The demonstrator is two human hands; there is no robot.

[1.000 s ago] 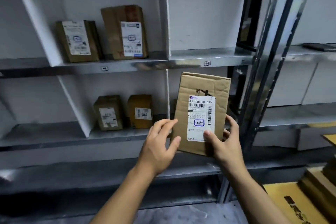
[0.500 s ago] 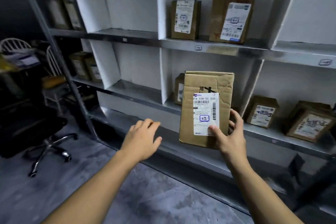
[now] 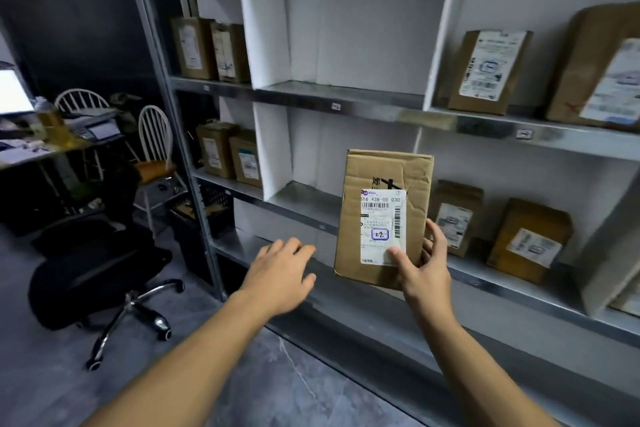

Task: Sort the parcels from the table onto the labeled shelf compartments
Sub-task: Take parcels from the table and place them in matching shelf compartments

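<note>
My right hand (image 3: 424,269) grips a brown cardboard parcel (image 3: 382,184) by its lower right corner, thumb on its white label marked "22". The parcel is upright in the air in front of the metal shelf (image 3: 304,199), before the middle-row compartment. My left hand (image 3: 278,272) hovers to the left of the parcel, apart from it, fingers relaxed and holding nothing. Small tags sit on the shelf edges (image 3: 335,106); their markings are too small to read.
Other parcels stand in compartments: two at upper left (image 3: 211,48), two at mid left (image 3: 228,152), two at upper right (image 3: 485,73), two at mid right (image 3: 526,239). A black office chair (image 3: 100,274), white chairs and a desk stand to the left.
The view has swung further left along the shelf. My left hand came off the parcel and moved away to the left; my right hand alone keeps holding it.
</note>
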